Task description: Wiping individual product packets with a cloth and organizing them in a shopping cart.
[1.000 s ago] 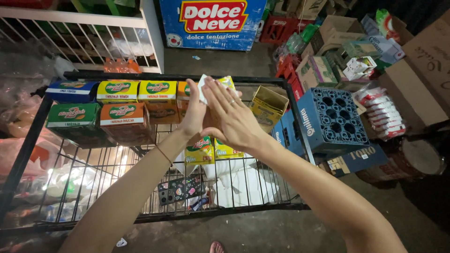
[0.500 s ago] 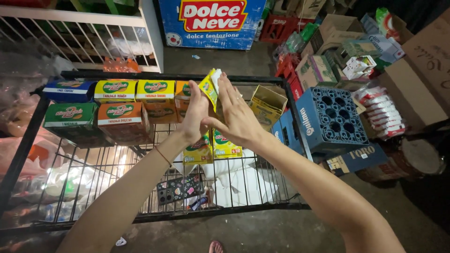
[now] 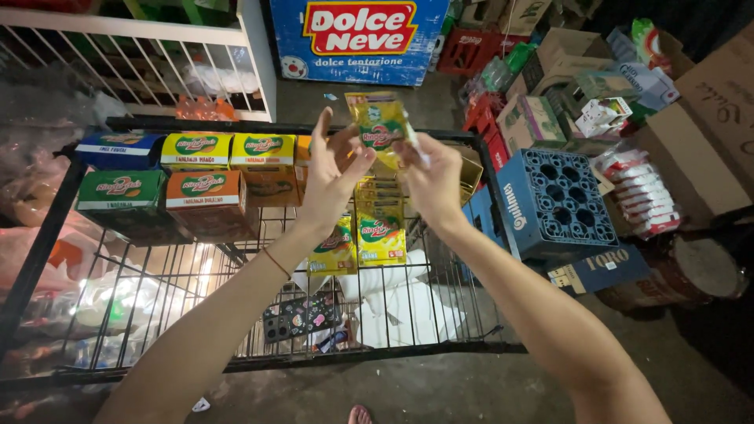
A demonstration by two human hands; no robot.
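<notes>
Head view: yellow sachet [image 3: 378,119] between both hands.

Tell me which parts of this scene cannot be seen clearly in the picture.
- Head view: the small yellow-green sachet is partly covered by fingers of the left hand and right hand.
- The yellow sachet stack in the black wire rack sits behind the wrists.
- The dark floor at the right is too dim.

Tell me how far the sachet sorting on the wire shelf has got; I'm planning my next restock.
Done: small boxes stand stacked at the wire shelf's back left. In hand: left hand and right hand hold up a yellow sachet strip. Left: more yellow sachets lie loose below, and white bags beside them.
</notes>
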